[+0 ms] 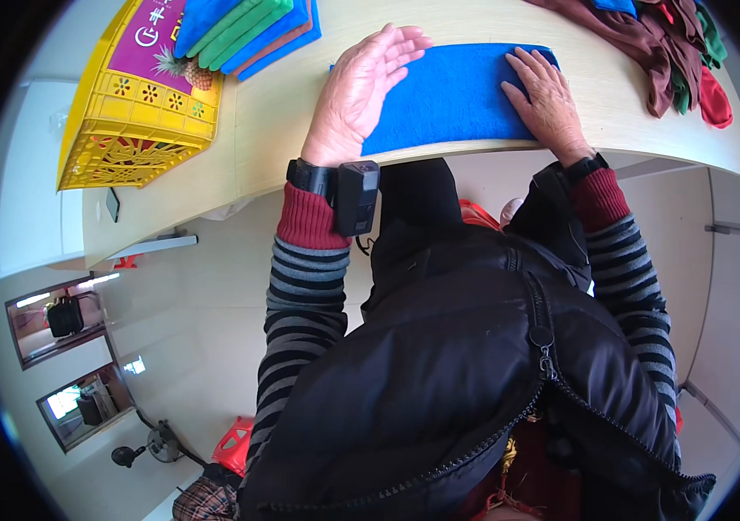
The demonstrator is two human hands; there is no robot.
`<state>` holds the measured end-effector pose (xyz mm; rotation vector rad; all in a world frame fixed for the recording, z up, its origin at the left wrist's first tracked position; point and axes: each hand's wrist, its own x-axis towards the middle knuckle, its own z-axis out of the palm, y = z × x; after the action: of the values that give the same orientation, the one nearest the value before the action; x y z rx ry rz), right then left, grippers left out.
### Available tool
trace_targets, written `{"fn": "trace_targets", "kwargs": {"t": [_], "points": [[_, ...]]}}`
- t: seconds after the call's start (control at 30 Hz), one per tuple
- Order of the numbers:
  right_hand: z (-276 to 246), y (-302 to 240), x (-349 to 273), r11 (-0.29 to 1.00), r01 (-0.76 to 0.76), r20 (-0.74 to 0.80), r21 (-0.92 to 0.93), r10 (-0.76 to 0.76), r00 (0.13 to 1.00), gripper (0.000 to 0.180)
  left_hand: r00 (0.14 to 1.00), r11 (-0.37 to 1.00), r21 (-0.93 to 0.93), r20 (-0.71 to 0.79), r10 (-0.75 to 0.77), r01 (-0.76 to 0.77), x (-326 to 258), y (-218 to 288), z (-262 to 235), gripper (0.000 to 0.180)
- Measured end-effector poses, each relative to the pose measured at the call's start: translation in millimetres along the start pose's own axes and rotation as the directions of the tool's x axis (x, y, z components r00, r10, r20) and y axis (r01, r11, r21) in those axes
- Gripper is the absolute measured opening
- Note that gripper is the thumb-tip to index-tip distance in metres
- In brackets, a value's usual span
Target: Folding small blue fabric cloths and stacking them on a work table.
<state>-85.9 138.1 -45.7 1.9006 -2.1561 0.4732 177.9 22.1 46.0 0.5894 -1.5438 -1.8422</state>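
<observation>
A blue towel (452, 100) lies flat as a long rectangle along the near edge of the table. My left hand (359, 91) is at the towel's left end, its fingers stretched toward the right and its palm turned partly inward. Flat on the right end of the towel rests my right hand (548, 97), fingers spread a little. Neither hand grips anything. The left hand covers part of the towel's left edge.
Folded blue, green and brown cloths (244, 35) are stacked at the far left. Beside them stands a yellow plastic crate (140, 139) with a purple panel. Crumpled brown, green and red cloths (661, 48) lie at the far right of the pale wooden table (270, 122).
</observation>
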Motion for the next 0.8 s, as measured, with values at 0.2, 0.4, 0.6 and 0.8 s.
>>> {"fn": "trace_targets", "kwargs": {"t": [0.2, 0.4, 0.6, 0.8], "points": [[-3.4, -2.5, -0.1, 1.000, -0.011, 0.007, 0.000, 0.011, 1.000, 0.054, 0.975, 0.839, -0.505, 0.179, -0.128, 0.203, -0.4, 21.3, 22.8, 0.048], [-5.1, -2.6, -0.9, 1.000, -0.011, -0.006, 0.003, 0.011, 1.000, 0.054, 0.954, 0.594, -0.761, 0.298, -0.036, 0.260, 0.6, 33.1, 30.8, 0.039], [-6.1, -3.9, 0.4, 1.000, -0.010, -0.014, 0.025, 0.010, 1.000, 0.053, 0.923, 0.568, -0.776, 0.377, 0.072, 0.273, 3.4, 36.3, 38.3, 0.038], [-9.4, -6.0, 0.0, 1.000, -0.014, 0.001, 0.018, 0.014, 1.000, 0.055, 0.894, 0.491, -0.799, 0.440, 0.085, 0.347, 2.1, 35.7, 40.9, 0.037]]}}
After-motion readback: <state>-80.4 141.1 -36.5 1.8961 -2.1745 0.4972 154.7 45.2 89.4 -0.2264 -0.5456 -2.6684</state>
